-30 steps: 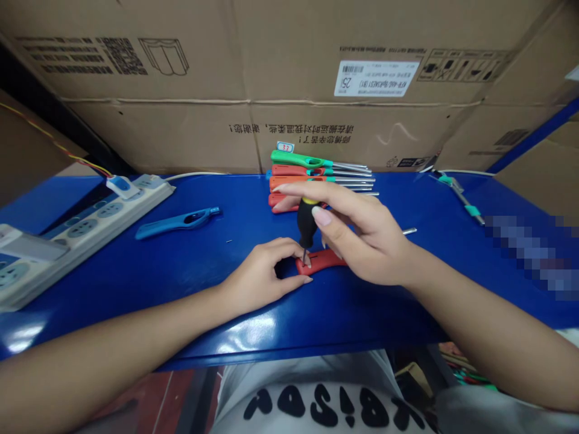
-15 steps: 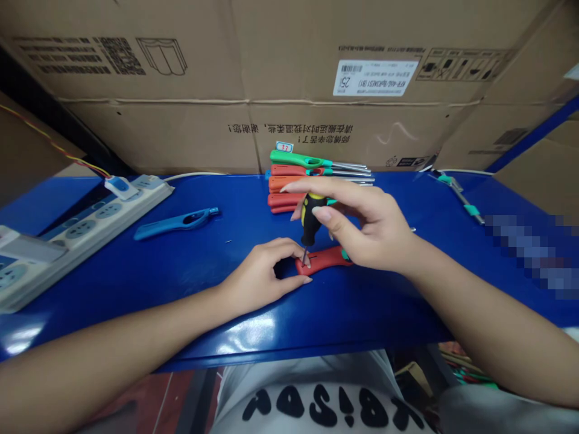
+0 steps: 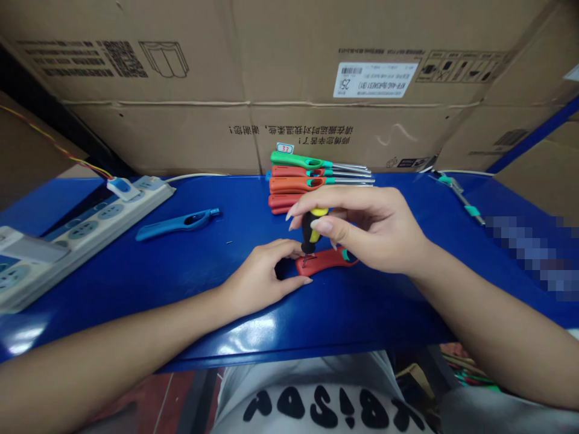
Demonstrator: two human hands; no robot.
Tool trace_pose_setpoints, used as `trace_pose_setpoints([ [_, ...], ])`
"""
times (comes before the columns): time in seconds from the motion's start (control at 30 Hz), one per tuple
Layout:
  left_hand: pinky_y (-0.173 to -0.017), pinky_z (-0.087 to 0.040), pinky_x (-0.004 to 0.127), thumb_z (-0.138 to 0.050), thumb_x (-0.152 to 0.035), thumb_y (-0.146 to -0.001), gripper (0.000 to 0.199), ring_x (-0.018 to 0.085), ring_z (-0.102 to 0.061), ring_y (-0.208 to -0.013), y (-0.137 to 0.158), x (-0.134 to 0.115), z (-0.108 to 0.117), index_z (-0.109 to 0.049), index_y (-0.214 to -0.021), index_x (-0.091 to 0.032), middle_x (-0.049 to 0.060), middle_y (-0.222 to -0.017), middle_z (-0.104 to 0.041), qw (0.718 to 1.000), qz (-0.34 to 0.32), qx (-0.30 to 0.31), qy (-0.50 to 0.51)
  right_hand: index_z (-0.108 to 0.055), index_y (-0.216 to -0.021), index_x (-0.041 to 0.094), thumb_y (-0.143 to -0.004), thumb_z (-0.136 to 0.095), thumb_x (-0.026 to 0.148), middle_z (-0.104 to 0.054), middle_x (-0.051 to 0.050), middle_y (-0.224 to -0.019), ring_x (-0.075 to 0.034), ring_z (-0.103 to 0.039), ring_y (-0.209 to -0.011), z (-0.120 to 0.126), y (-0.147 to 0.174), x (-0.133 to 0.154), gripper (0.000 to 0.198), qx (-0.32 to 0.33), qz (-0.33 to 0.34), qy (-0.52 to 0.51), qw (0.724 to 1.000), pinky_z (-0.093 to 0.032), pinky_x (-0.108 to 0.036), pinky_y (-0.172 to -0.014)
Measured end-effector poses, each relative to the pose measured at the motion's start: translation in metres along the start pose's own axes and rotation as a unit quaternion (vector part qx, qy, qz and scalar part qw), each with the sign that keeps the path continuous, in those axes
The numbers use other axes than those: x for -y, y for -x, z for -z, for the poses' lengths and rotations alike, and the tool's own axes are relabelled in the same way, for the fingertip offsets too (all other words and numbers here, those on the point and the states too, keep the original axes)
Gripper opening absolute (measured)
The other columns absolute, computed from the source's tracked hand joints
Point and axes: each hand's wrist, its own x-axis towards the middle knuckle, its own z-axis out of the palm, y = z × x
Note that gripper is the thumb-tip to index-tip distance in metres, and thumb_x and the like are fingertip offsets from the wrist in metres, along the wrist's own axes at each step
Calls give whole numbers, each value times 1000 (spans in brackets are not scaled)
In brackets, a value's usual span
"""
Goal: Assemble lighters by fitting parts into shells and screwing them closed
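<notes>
Red lighter point(image 3: 324, 260) is clamped in left hand point(image 3: 266, 271); screwdriver point(image 3: 309, 234) is gripped above it by right hand point(image 3: 377, 230).

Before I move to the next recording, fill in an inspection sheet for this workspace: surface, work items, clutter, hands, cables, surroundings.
Surface: glossy blue tabletop, with light reflections.
Work items: red plastic handle lying flat; black-and-yellow screwdriver, tip at the handle's left end.
Clutter: loose blue plastic handle; stacked green, red and orange handles with metal tubes; tiny pale sliver, too small to identify.
Hands: left hand braces the red handle; right hand grips the screwdriver.
Cables: red-and-yellow wires run to a plug on the white power strip; white cable along the back edge.
Surroundings: printed brown cardboard behind.
</notes>
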Motion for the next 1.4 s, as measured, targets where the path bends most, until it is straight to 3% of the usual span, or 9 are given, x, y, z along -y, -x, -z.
trace_pose_setpoints([
  [0.2,-90,-58,36,-82,-23,-81,30,22,-72,-97,1,0,-1,-68,-107,-19,5,-105,-75,1000,-5,-9,1,-75,-93,23,-94,-67,40,-71,-1,-80,-14,-64,-69,-4,7,-6,18,-81,103,178,975,-56,-28,-69],
  [0.3,-90,-58,35,-82,-23,-81,32,22,-72,-97,1,0,-2,-67,-109,-18,5,-105,-75,1000,-7,-11,-2,-74,-107,23,-99,-57,43,-73,-4,-91,-15,-68,-80,-6,11,-6,27,-73,118,253,957,-57,-27,-71],
  [0.4,-87,-58,35,-81,-23,-81,27,21,-71,-93,1,-2,-2,-68,-105,-18,5,-101,-75,1000,3,-5,-2,-59,-139,22,-106,-38,29,-70,-7,-125,-17,-69,-106,-5,9,-4,40,-17,73,169,983,-58,-30,-87],
  [0.53,-88,-56,36,-79,-23,-83,27,21,-70,-95,1,-3,-2,-67,-106,-17,5,-102,-74,1000,10,6,-5,-62,-134,20,-103,-45,21,-75,-5,-115,-14,-72,-97,-1,4,-3,36,17,19,42,999,-59,-28,-86],
  [0.9,-90,-56,42,-71,-20,-86,17,26,-69,-101,3,-6,-7,-66,-102,-17,8,-106,-74,1000,-3,-10,-14,-68,-122,19,-103,-50,33,-75,-7,-106,-16,-71,-87,-17,12,28,30,-6,16,298,955,-54,-25,-73],
  [1.03,-92,-56,42,-72,-19,-85,22,27,-69,-105,3,-9,-5,-66,-106,-17,9,-112,-74,1000,1,-8,-24,-69,-116,17,-101,-57,35,-75,-7,-103,-13,-69,-76,-18,11,27,27,-47,32,287,956,-53,-24,-67],
  [1.13,-95,-56,41,-74,-15,-81,29,26,-70,-105,2,-12,4,-67,-109,-18,8,-112,-74,998,23,26,-47,-68,-110,18,-96,-65,31,-75,-3,-97,-11,-66,-66,1,8,14,19,-143,13,187,972,-54,-23,-64],
  [1.27,-94,-57,41,-73,-10,-79,41,26,-70,-105,-2,-14,20,-66,-119,-18,8,-115,-74,992,24,60,-112,-68,-108,22,-94,-64,34,-72,-3,-95,-12,-62,-59,52,11,-19,18,-256,-34,244,935,-51,-27,-57],
  [1.4,-96,-57,42,-70,-17,-88,35,27,-68,-109,-2,-15,24,-64,-122,-19,9,-119,-72,982,12,72,-174,-68,-91,19,-88,-62,28,-70,-9,-87,-25,-66,-79,100,33,-59,12,-183,-93,447,871,-55,-40,-75],
])
